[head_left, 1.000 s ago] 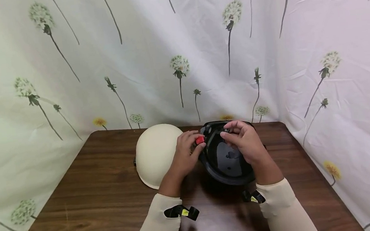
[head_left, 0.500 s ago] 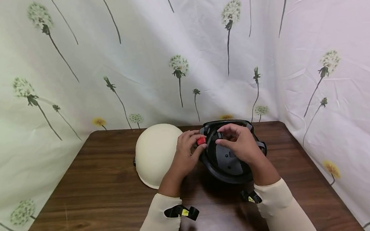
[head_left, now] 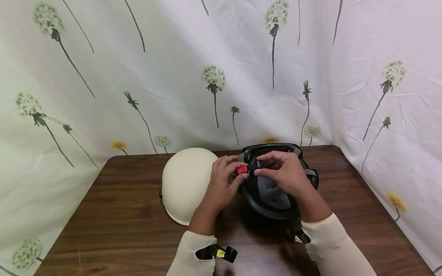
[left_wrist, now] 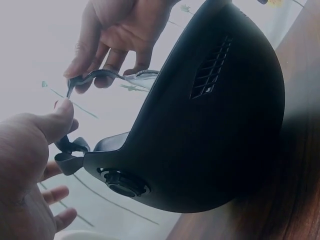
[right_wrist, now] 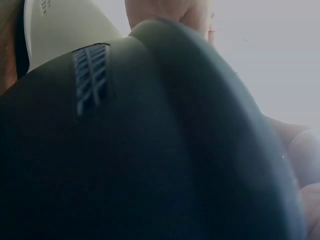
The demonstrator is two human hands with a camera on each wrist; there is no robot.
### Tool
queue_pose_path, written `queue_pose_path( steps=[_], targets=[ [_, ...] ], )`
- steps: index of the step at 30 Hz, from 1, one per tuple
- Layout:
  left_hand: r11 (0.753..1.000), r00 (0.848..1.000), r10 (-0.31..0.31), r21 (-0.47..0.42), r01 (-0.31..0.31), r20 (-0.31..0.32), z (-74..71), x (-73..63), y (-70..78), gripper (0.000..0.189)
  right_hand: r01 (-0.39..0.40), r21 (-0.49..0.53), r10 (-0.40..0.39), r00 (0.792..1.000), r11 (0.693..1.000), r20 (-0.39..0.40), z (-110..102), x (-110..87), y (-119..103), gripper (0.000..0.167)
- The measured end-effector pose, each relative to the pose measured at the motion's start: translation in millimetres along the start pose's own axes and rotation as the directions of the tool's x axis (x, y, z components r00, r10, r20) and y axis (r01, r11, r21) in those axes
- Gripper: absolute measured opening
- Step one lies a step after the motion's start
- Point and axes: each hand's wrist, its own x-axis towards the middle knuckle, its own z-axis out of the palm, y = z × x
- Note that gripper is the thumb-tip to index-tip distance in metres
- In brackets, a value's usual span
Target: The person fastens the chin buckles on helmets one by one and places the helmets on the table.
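Observation:
A black helmet (head_left: 269, 213) rests on the table with its hollow side up and its grey-black straps showing. Over its left rim my left hand (head_left: 221, 179) pinches a red buckle piece (head_left: 242, 169) between thumb and fingers. My right hand (head_left: 285, 174), above the helmet's hollow, pinches a black buckle piece (head_left: 258, 164) on a strap, close to the red one. In the left wrist view, both hands hold the strap (left_wrist: 95, 74) outside the helmet's edge. Whether the buckle pieces touch is unclear. The helmet's shell (right_wrist: 125, 165) fills most of the right wrist view.
A cream helmet (head_left: 189, 182) sits dome up, left of the black one. Both are on a dark wooden table (head_left: 127, 234). A white curtain (head_left: 183, 62) with dandelion prints hangs behind and along the sides. A round knob (left_wrist: 122, 182) and a vent (left_wrist: 212, 70) mark the black shell.
My right hand has moved left with the black buckle piece, toward the red one. My left hand has shifted only slightly to the right. The cream helmet has stayed put.

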Motion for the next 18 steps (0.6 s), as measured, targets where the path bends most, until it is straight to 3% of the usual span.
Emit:
queue_pose_path(
  steps=[12,18],
  targets=[
    [1.0,1.0,0.026,-0.017,-0.026,0.016,1.3,0.7,0.4,0.026,0.012,-0.023,-0.011,1.0,1.0,0.027,3.5,2.3,1.9,0.034],
    [0.999,0.999,-0.004,-0.043,0.006,0.041,-0.2,0.8,4.8,0.025,0.003,-0.029,-0.002,1.0,1.0,0.022,3.9,2.8,3.7,0.03]
  ],
)
